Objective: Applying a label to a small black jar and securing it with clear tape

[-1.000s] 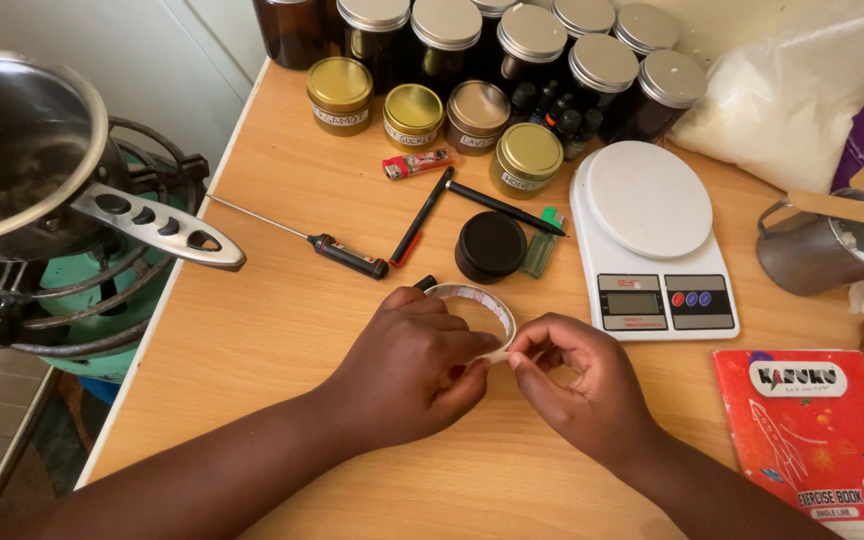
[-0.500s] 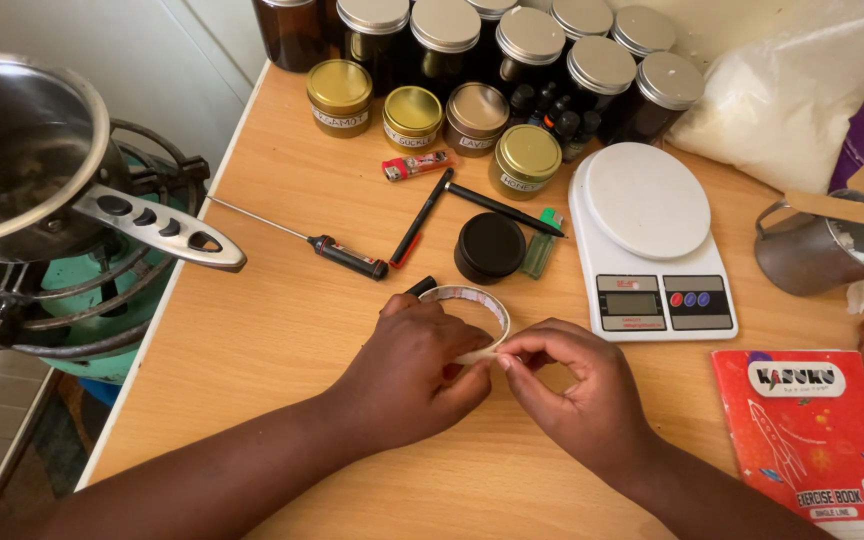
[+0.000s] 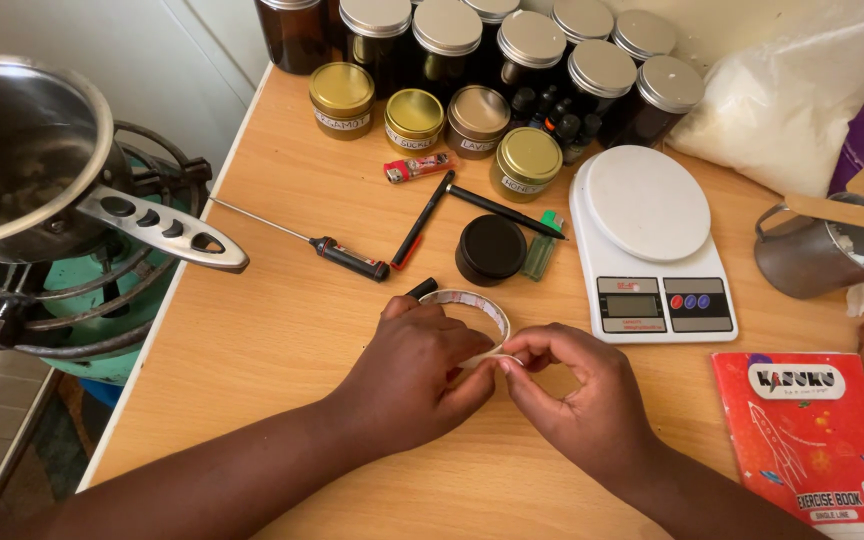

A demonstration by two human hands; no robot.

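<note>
My left hand [image 3: 412, 375] grips a roll of pale tape [image 3: 479, 308] that rests on the wooden table [image 3: 282, 310]. My right hand [image 3: 577, 395] pinches the roll's near edge with thumb and forefinger, right beside the left thumb. Much of the roll is hidden under my left fingers. Just behind the roll stands a small black-lidded jar [image 3: 492, 248], and a black marker tip [image 3: 423, 287] pokes out by my left hand.
A white digital scale [image 3: 649, 240], gold-lidded tins [image 3: 414, 115], dark glass jars [image 3: 527, 45], a probe thermometer [image 3: 302, 238], pens, lighters, a metal cup [image 3: 817, 250], a red exercise book [image 3: 817, 440] and a white bag [image 3: 787, 95] crowd the table. A steel pan [image 3: 22, 150] sits on a burner left of it.
My right thumb and forefinger have slid slightly left and down along the tape roll's near edge. My left hand has kept its hold.
</note>
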